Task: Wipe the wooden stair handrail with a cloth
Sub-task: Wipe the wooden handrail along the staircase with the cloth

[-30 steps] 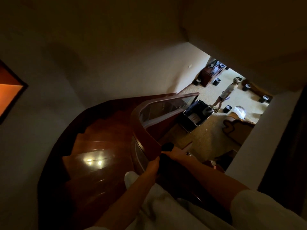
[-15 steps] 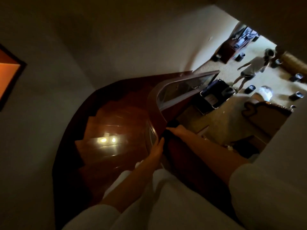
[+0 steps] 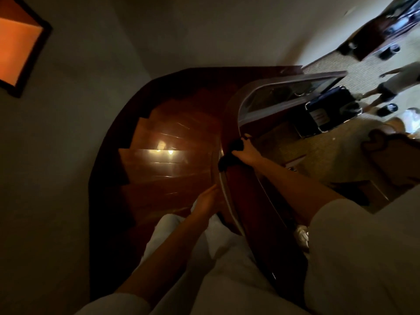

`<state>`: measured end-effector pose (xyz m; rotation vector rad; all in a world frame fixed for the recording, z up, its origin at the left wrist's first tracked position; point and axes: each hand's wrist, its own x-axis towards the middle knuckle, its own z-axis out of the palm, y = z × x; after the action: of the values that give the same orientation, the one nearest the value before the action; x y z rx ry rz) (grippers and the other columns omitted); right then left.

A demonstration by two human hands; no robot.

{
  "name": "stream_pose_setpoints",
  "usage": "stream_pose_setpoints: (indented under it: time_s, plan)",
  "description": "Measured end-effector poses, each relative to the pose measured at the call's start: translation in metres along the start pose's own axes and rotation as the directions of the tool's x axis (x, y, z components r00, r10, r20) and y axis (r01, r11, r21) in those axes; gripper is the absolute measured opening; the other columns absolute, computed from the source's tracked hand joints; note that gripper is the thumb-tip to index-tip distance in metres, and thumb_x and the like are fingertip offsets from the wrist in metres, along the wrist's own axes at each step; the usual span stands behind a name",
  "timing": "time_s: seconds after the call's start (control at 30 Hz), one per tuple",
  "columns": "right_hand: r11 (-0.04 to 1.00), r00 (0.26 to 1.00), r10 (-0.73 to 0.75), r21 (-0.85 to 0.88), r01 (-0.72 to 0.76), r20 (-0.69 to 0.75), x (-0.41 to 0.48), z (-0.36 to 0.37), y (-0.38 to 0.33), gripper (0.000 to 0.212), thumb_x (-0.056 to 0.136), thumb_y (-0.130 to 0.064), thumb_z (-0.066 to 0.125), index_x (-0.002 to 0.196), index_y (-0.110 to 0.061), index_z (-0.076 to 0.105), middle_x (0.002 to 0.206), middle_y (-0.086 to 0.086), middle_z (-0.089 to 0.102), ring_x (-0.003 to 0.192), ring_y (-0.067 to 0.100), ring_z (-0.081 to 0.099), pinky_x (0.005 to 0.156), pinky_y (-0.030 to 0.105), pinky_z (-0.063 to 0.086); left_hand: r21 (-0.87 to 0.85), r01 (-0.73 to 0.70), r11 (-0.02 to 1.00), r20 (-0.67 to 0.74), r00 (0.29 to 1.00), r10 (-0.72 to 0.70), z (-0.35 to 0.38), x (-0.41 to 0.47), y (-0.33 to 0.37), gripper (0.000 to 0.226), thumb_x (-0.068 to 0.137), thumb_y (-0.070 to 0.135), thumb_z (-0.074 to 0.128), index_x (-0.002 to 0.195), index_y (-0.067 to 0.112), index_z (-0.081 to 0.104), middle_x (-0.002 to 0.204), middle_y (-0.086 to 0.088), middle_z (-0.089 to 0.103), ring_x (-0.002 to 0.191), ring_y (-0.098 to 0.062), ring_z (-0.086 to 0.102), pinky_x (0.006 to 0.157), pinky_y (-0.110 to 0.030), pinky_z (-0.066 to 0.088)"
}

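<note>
A dark wooden handrail [image 3: 247, 201] curves down the staircase from lower right to upper right. My right hand [image 3: 246, 151] lies on top of the rail and grips a dark cloth [image 3: 229, 155] against it, with the cloth bunched under the palm and sticking out on the left. My left hand [image 3: 208, 201] is lower down at the rail's inner side, fingers stretched toward it and holding nothing. The scene is dim, so the fingertips are hard to make out.
Curved polished wooden steps [image 3: 163, 160] descend to the left of the rail beside a plain wall. A framed orange picture [image 3: 18, 46] hangs upper left. Below on the right a person [image 3: 393, 85] stands on carpet near a dark cart [image 3: 329, 110] and furniture.
My right hand with the cloth has slid further down along the rail, away from me. My left hand has stayed back near my body. The view has tilted down and left.
</note>
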<state>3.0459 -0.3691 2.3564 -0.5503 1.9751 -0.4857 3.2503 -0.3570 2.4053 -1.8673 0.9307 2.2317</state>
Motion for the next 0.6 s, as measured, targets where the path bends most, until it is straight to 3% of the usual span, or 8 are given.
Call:
stream_pose_setpoints:
  time_s: [0.07, 0.13, 0.2, 0.27, 0.33, 0.43, 0.53, 0.6]
  plan:
    - [0.977, 0.981, -0.176, -0.104, 0.184, 0.081, -0.025, -0.003, 0.011, 0.064, 0.093, -0.018, 0.064, 0.148, -0.005, 0.034, 0.151, 0.014, 0.037, 0.139, 0.031, 0.037, 0.115, 0.038, 0.028, -0.027, -0.013, 1.000, -0.057, 0.998, 0.011, -0.004, 0.008, 0.002, 0.028, 0.102, 0.008, 0.045, 0.127, 0.015, 0.054, 0.100, -0.007, 0.062, 0.079, -0.016, 0.057, 0.054, -0.017, 0.048]
    - [0.905, 0.917, -0.328, -0.204, 0.374, 0.228, -0.056, -0.003, 0.031, 0.061, 0.091, -0.029, 0.065, 0.146, -0.018, 0.041, 0.149, 0.006, 0.044, 0.138, 0.023, 0.038, 0.115, 0.033, 0.022, -0.049, -0.021, 0.999, -0.081, 0.997, 0.017, 0.001, 0.015, 0.008, 0.021, 0.101, 0.011, 0.048, 0.119, 0.018, 0.057, 0.089, -0.001, 0.061, 0.074, -0.013, 0.057, 0.055, -0.018, 0.048]
    - [0.844, 0.838, -0.421, -0.187, 0.502, 0.347, -0.085, -0.003, 0.047, 0.063, 0.085, -0.041, 0.062, 0.144, -0.027, 0.044, 0.149, -0.002, 0.045, 0.136, 0.011, 0.038, 0.116, 0.025, 0.014, -0.003, -0.031, 1.000, -0.045, 0.998, 0.031, 0.009, 0.018, 0.018, 0.020, 0.101, 0.016, 0.050, 0.116, 0.013, 0.062, 0.092, -0.002, 0.064, 0.076, -0.012, 0.061, 0.055, -0.016, 0.048]
    - [0.854, 0.819, -0.438, -0.114, 0.508, 0.371, -0.085, -0.009, 0.057, 0.061, 0.086, -0.035, 0.063, 0.144, -0.027, 0.044, 0.149, -0.004, 0.046, 0.136, 0.010, 0.040, 0.117, 0.025, 0.019, 0.032, -0.044, 0.999, -0.020, 0.999, 0.044, 0.017, 0.020, 0.023, 0.016, 0.100, 0.017, 0.051, 0.105, 0.013, 0.065, 0.100, -0.007, 0.065, 0.080, -0.015, 0.062, 0.062, -0.018, 0.050]
    - [0.928, 0.895, -0.338, -0.052, 0.368, 0.291, -0.063, -0.017, 0.050, 0.058, 0.092, -0.022, 0.063, 0.145, -0.023, 0.041, 0.148, 0.003, 0.045, 0.136, 0.018, 0.043, 0.112, 0.032, 0.034, 0.040, -0.041, 0.998, -0.032, 0.999, 0.042, 0.025, 0.018, 0.030, 0.016, 0.100, 0.017, 0.050, 0.096, 0.019, 0.065, 0.101, -0.007, 0.064, 0.085, -0.018, 0.062, 0.069, -0.023, 0.049]
    - [0.995, 0.994, -0.085, -0.046, 0.088, 0.063, -0.019, -0.016, 0.028, 0.053, 0.099, -0.024, 0.055, 0.147, -0.011, 0.038, 0.147, 0.014, 0.043, 0.135, 0.030, 0.043, 0.108, 0.037, 0.038, 0.074, -0.107, 0.991, -0.052, 0.992, 0.111, 0.024, 0.019, 0.033, 0.024, 0.101, 0.016, 0.049, 0.120, 0.011, 0.063, 0.111, -0.011, 0.065, 0.090, -0.017, 0.062, 0.063, -0.020, 0.050]
    - [0.975, 0.976, -0.214, -0.074, 0.211, -0.032, -0.019, 0.001, 0.014, 0.048, 0.096, -0.019, 0.059, 0.140, -0.004, 0.047, 0.142, 0.018, 0.048, 0.131, 0.033, 0.047, 0.098, 0.023, 0.035, 0.027, -0.095, 0.995, -0.164, 0.982, 0.098, 0.010, 0.014, 0.033, 0.029, 0.100, 0.020, 0.049, 0.122, 0.006, 0.062, 0.099, -0.010, 0.067, 0.085, -0.021, 0.064, 0.064, -0.028, 0.051]
    - [0.898, 0.913, -0.393, -0.168, 0.406, 0.107, -0.046, 0.003, 0.011, 0.048, 0.091, -0.020, 0.066, 0.136, -0.007, 0.052, 0.137, 0.016, 0.054, 0.126, 0.030, 0.051, 0.091, 0.016, 0.033, 0.056, -0.078, 0.995, -0.217, 0.972, 0.088, 0.002, 0.016, 0.029, 0.034, 0.102, 0.021, 0.045, 0.129, 0.005, 0.058, 0.115, -0.014, 0.065, 0.104, -0.030, 0.064, 0.085, -0.038, 0.054]
